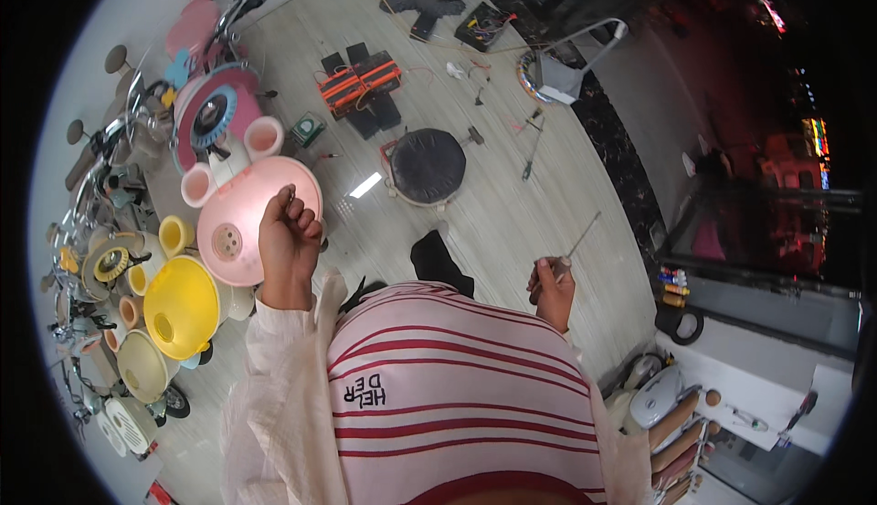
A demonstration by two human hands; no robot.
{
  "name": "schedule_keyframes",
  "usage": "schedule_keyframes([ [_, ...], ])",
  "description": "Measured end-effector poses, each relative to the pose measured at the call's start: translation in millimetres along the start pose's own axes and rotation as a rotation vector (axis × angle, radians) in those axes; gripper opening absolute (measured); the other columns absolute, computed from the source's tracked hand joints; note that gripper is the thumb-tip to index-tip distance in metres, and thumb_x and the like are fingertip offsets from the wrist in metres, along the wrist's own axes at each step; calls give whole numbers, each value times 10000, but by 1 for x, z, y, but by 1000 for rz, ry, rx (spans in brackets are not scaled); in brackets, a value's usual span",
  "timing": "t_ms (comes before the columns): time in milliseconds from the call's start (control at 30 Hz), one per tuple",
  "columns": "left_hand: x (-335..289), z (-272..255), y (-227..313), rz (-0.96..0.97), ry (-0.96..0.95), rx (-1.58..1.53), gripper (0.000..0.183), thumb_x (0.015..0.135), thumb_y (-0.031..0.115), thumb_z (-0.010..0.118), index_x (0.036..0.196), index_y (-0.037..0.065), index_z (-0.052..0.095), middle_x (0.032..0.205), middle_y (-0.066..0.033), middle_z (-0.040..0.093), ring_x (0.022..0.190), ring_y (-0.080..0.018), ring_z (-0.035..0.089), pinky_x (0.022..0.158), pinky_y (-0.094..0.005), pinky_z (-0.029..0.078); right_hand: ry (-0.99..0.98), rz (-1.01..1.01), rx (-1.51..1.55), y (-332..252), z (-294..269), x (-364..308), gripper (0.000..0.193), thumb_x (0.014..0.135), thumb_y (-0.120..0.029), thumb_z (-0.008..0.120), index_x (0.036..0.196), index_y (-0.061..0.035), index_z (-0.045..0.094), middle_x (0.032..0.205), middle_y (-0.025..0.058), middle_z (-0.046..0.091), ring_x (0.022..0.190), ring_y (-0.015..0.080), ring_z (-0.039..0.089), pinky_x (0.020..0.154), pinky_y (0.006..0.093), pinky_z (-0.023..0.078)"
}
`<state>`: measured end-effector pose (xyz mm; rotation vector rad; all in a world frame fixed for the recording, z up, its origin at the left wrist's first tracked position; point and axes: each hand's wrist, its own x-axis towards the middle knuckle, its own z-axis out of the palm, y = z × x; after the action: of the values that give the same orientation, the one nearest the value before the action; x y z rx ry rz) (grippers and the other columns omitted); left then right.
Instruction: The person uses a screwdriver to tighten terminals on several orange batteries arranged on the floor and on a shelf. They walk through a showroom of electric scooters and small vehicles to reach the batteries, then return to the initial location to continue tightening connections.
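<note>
My left hand (290, 244) is raised in front of a pink scooter's (265, 176) broad front panel. Its fingers are closed, with something small and dark at the fingertips that is too small to name. I cannot tell whether the hand touches the panel. Over on the right, my right hand (552, 287) is wrapped round the handle of a screwdriver (585, 234), whose thin metal shaft points up and away from me. The floor lies below that shaft.
A row of scooters, including a yellow one (183, 308), lines the left wall. On the floor ahead are a round black stool (427, 167), a hammer (474, 136), orange-and-black battery packs (360, 85), a long screwdriver (533, 148) and a lamp (557, 77).
</note>
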<state>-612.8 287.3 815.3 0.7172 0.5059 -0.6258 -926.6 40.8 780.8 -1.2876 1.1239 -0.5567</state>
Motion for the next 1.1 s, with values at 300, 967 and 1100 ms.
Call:
schedule_keyframes([
  [300, 146, 94, 20, 62, 17, -138, 104, 947, 174, 528, 998, 89, 560, 671, 33, 376, 576, -90, 342, 495, -222, 294, -326, -37, -380, -83, 126, 250, 130, 887, -142, 674, 918, -16, 658, 685, -35, 560, 573, 41, 458, 518, 213, 381],
  [967, 553, 83, -90, 10, 386, 192, 75, 950, 170, 535, 983, 104, 546, 701, 29, 395, 612, -84, 362, 527, -232, 316, -832, 201, -1277, 188, 359, 650, 264, 834, -253, 636, 1087, -189, 674, 1084, 96, 680, 1011, 316, 636, 849, 428, 503],
  [1100, 593, 11, -183, -107, 607, 152, 143, 953, 234, 550, 994, 98, 539, 716, 24, 389, 634, -101, 370, 543, -243, 320, -1024, 195, -1354, 291, 381, 686, 253, 828, -243, 648, 1077, -216, 684, 1018, 94, 681, 972, 302, 642, 847, 414, 506],
])
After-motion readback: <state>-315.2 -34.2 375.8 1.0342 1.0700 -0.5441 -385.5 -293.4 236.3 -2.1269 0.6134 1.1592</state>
